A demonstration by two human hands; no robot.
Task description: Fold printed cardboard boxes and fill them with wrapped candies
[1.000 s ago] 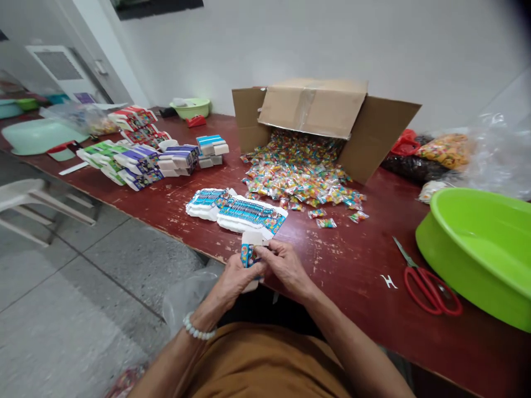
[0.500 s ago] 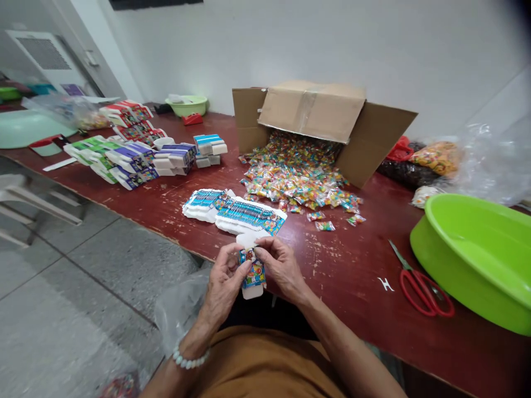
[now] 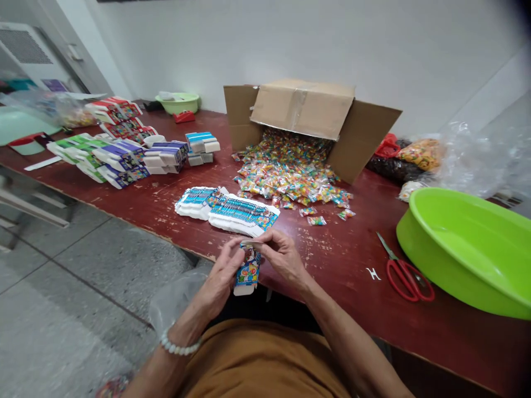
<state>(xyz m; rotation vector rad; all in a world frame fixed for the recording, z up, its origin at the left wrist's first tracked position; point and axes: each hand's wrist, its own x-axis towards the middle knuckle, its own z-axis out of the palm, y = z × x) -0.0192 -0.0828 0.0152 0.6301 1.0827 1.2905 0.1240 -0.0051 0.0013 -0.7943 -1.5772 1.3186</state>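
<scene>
Between my two hands is a small blue printed candy box (image 3: 248, 272), held over the table's front edge. My left hand (image 3: 224, 271) grips its left side, thumb on the printed face. At the top, my right hand (image 3: 282, 255) pinches the white end flap, which is folded over. The box's lower white flap sticks out toward me. Just beyond my hands lie two rows of flat blue cartons (image 3: 240, 213), overlapping one another. Behind them, wrapped candies (image 3: 286, 177) spill from a tipped cardboard box (image 3: 302, 108).
Red-handled scissors (image 3: 409, 276) and a white H-shaped scrap (image 3: 373, 274) lie right of my arm, beside a large green basin (image 3: 460, 260). Stacked purple boxes (image 3: 124, 157), along with green, red and blue ones, stand at left. A plastic bag (image 3: 176, 298) hangs below the table edge.
The candy box's top flap, upright before, is now bent over under my right fingers. My left fingers have straightened somewhat along the box's side. The whole view has shifted slightly.
</scene>
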